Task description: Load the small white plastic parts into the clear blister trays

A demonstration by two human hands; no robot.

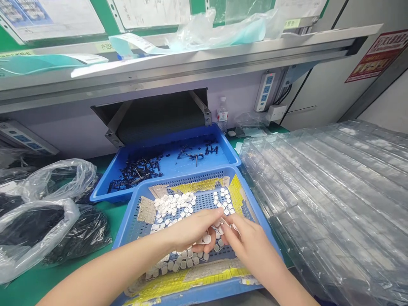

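Note:
My left hand [198, 231] and my right hand [238, 233] meet above a blue perforated basket [188, 293], fingertips close together. White square caps [206, 239] rest in the curled fingers of my left hand. Thumb and fingers of my right hand pinch at small white caps between the two hands; the fingers partly hide these pieces. Many more loose white caps [172, 205] lie on the basket floor, heaped at the left and front, with a looser group [225, 201] at the back right. Worn yellow and beige tape lines the basket walls.
Behind the basket, a blue tray [204, 163] holds black plastic pieces [137, 172]. Bags of black parts [35, 229] stand at left. Clear plastic trays [331, 182] are stacked at right. A bottle [222, 114] stands under a metal shelf [191, 63] overhead.

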